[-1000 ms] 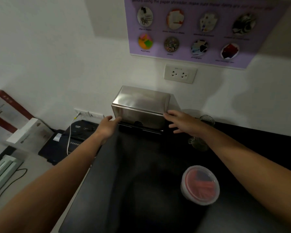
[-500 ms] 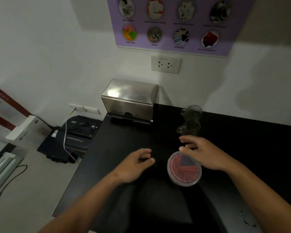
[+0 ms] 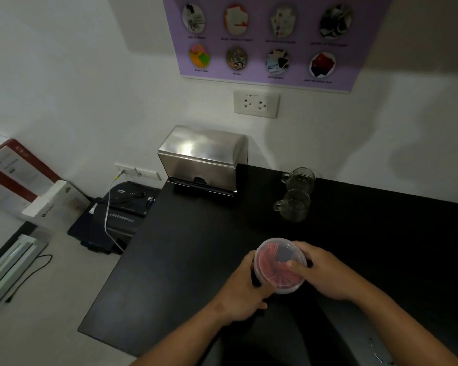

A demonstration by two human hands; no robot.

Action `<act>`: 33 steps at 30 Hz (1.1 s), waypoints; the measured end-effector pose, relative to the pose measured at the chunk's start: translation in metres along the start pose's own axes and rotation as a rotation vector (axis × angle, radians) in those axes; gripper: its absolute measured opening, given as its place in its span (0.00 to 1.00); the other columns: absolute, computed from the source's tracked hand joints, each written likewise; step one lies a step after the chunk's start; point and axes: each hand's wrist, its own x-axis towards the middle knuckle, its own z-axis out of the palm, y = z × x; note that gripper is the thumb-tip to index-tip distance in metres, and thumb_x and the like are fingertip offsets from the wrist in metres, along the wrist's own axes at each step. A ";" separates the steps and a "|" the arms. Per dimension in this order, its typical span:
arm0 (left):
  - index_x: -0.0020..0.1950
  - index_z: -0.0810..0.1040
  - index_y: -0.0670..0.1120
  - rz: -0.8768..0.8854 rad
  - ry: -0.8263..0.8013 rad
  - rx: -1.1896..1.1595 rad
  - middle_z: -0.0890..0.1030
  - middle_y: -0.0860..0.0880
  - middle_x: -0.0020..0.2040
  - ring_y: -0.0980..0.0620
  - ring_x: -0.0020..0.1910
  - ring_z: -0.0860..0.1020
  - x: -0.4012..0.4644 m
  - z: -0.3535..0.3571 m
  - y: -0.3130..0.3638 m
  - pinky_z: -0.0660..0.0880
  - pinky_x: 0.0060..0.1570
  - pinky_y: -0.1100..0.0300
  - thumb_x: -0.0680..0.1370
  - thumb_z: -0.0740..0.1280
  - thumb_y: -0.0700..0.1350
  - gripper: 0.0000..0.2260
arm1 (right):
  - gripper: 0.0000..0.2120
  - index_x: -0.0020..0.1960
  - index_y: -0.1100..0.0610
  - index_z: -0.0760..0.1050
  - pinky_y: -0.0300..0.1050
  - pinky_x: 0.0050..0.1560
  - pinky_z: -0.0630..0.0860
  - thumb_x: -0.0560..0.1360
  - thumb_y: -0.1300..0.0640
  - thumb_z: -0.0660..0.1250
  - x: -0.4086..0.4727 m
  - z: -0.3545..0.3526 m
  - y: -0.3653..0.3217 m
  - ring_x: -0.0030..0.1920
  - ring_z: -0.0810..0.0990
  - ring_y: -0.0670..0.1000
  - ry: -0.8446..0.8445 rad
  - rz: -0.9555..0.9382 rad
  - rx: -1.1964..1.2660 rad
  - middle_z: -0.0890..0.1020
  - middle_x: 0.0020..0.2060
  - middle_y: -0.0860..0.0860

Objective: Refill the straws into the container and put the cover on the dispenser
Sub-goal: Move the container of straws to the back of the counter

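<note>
A round clear plastic tub (image 3: 273, 262) with a lid holds red straws and stands near the front of the black table (image 3: 185, 249). My left hand (image 3: 242, 289) grips the tub's left side. My right hand (image 3: 320, 270) grips its right side, thumb resting on the lid. The steel straw dispenser (image 3: 201, 159) stands at the table's back left corner against the wall, with its cover closed on top. Both hands are well in front of it.
Two glass mugs (image 3: 294, 204) stand behind the tub, right of the dispenser. A black paper shredder (image 3: 119, 210) with a white cable sits on the floor left of the table, with boxes (image 3: 24, 186) beyond it. The table's left edge is near my left arm.
Both hands left the dispenser, came back toward me and closed on the sides of the straw tub. The view tilted down and pulled back.
</note>
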 end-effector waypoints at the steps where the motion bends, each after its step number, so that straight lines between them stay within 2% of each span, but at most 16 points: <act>1: 0.69 0.66 0.71 0.008 0.008 -0.007 0.78 0.59 0.65 0.51 0.57 0.84 0.000 0.000 0.001 0.87 0.51 0.53 0.80 0.73 0.48 0.27 | 0.21 0.71 0.37 0.73 0.47 0.62 0.81 0.79 0.43 0.70 0.001 0.000 0.000 0.60 0.82 0.36 0.004 -0.005 0.011 0.83 0.60 0.37; 4: 0.72 0.67 0.67 0.031 0.052 -0.007 0.79 0.62 0.64 0.52 0.60 0.84 0.003 -0.002 0.002 0.86 0.54 0.48 0.80 0.73 0.47 0.26 | 0.24 0.74 0.39 0.71 0.49 0.64 0.80 0.79 0.44 0.70 0.005 0.000 -0.002 0.62 0.81 0.38 0.005 -0.017 0.024 0.82 0.63 0.38; 6: 0.71 0.69 0.66 0.053 0.082 -0.031 0.80 0.65 0.61 0.58 0.60 0.83 0.007 -0.006 0.004 0.85 0.55 0.46 0.81 0.73 0.46 0.24 | 0.24 0.74 0.39 0.70 0.49 0.65 0.80 0.79 0.45 0.70 0.010 0.000 -0.004 0.63 0.80 0.38 0.007 -0.019 0.030 0.82 0.63 0.38; 8: 0.67 0.71 0.68 0.063 0.104 -0.046 0.81 0.69 0.58 0.63 0.59 0.82 0.012 -0.011 0.006 0.86 0.55 0.46 0.81 0.72 0.44 0.23 | 0.21 0.71 0.33 0.70 0.48 0.63 0.80 0.80 0.45 0.70 0.016 -0.001 -0.007 0.62 0.81 0.38 0.013 -0.021 0.043 0.82 0.62 0.38; 10: 0.66 0.72 0.68 0.065 0.133 -0.045 0.82 0.66 0.58 0.60 0.59 0.83 0.019 -0.017 0.007 0.86 0.54 0.48 0.81 0.72 0.43 0.23 | 0.22 0.69 0.30 0.68 0.48 0.61 0.81 0.80 0.45 0.70 0.023 -0.001 -0.013 0.62 0.82 0.41 0.025 -0.016 0.049 0.82 0.64 0.38; 13: 0.67 0.71 0.68 0.080 0.177 -0.044 0.81 0.61 0.62 0.58 0.60 0.82 0.032 -0.028 0.007 0.86 0.53 0.52 0.81 0.73 0.42 0.24 | 0.35 0.82 0.41 0.57 0.55 0.69 0.76 0.80 0.45 0.69 0.037 0.002 -0.021 0.68 0.80 0.49 0.057 0.003 0.061 0.74 0.73 0.41; 15: 0.64 0.72 0.71 0.096 0.205 -0.053 0.81 0.61 0.61 0.59 0.58 0.83 0.040 -0.034 0.008 0.86 0.52 0.54 0.80 0.73 0.43 0.25 | 0.38 0.84 0.44 0.52 0.56 0.74 0.72 0.81 0.45 0.69 0.047 0.004 -0.026 0.72 0.76 0.51 0.090 0.012 0.073 0.70 0.78 0.45; 17: 0.61 0.72 0.75 0.122 0.237 -0.063 0.83 0.63 0.58 0.62 0.55 0.83 0.049 -0.041 0.011 0.86 0.50 0.57 0.80 0.72 0.41 0.27 | 0.36 0.84 0.45 0.54 0.52 0.76 0.68 0.81 0.46 0.68 0.057 0.006 -0.032 0.76 0.71 0.50 0.147 -0.010 0.099 0.70 0.79 0.47; 19: 0.58 0.71 0.77 0.169 0.297 -0.046 0.82 0.64 0.57 0.61 0.55 0.84 0.062 -0.046 0.012 0.84 0.48 0.61 0.80 0.71 0.39 0.29 | 0.32 0.83 0.46 0.58 0.43 0.71 0.68 0.82 0.48 0.67 0.066 0.007 -0.040 0.75 0.71 0.48 0.205 -0.043 0.082 0.72 0.77 0.47; 20: 0.60 0.71 0.74 0.189 0.348 -0.034 0.82 0.61 0.59 0.58 0.54 0.84 0.068 -0.049 0.012 0.82 0.48 0.62 0.80 0.71 0.37 0.29 | 0.31 0.82 0.46 0.60 0.39 0.66 0.69 0.83 0.49 0.67 0.071 0.007 -0.044 0.72 0.73 0.47 0.224 -0.053 0.063 0.74 0.75 0.48; 22: 0.65 0.71 0.63 0.227 0.439 -0.034 0.81 0.54 0.62 0.54 0.50 0.86 0.082 -0.053 0.014 0.81 0.45 0.63 0.80 0.70 0.35 0.24 | 0.28 0.81 0.46 0.62 0.31 0.53 0.71 0.83 0.49 0.66 0.082 0.004 -0.053 0.58 0.79 0.43 0.247 -0.053 -0.004 0.79 0.69 0.51; 24: 0.66 0.72 0.55 0.256 0.509 -0.027 0.82 0.51 0.60 0.56 0.45 0.87 0.096 -0.055 0.019 0.81 0.39 0.67 0.81 0.71 0.38 0.19 | 0.26 0.79 0.48 0.64 0.34 0.46 0.75 0.83 0.48 0.65 0.093 -0.003 -0.065 0.51 0.80 0.44 0.273 -0.033 -0.111 0.82 0.64 0.52; 27: 0.64 0.75 0.53 0.279 0.593 -0.016 0.83 0.50 0.56 0.53 0.49 0.87 0.118 -0.061 0.033 0.80 0.41 0.70 0.81 0.72 0.39 0.15 | 0.20 0.73 0.53 0.73 0.52 0.58 0.80 0.83 0.47 0.66 0.112 -0.020 -0.081 0.58 0.83 0.53 0.354 -0.072 -0.299 0.84 0.61 0.53; 29: 0.62 0.76 0.51 0.284 0.599 -0.014 0.83 0.50 0.54 0.50 0.53 0.85 0.130 -0.060 0.045 0.82 0.50 0.64 0.81 0.71 0.36 0.13 | 0.19 0.70 0.56 0.76 0.55 0.61 0.78 0.82 0.49 0.67 0.122 -0.032 -0.084 0.61 0.82 0.56 0.361 -0.115 -0.336 0.84 0.61 0.55; 31: 0.61 0.77 0.45 0.290 0.560 -0.078 0.82 0.49 0.52 0.54 0.51 0.83 0.137 -0.055 0.054 0.81 0.56 0.58 0.81 0.68 0.31 0.13 | 0.20 0.71 0.58 0.76 0.54 0.62 0.77 0.82 0.51 0.67 0.128 -0.041 -0.083 0.62 0.82 0.58 0.354 -0.131 -0.325 0.84 0.62 0.56; 33: 0.64 0.77 0.42 0.296 0.509 -0.051 0.82 0.50 0.52 0.63 0.45 0.83 0.142 -0.051 0.062 0.78 0.48 0.71 0.79 0.71 0.33 0.15 | 0.20 0.71 0.58 0.77 0.54 0.62 0.77 0.82 0.53 0.68 0.134 -0.048 -0.080 0.63 0.82 0.60 0.377 -0.145 -0.307 0.85 0.62 0.58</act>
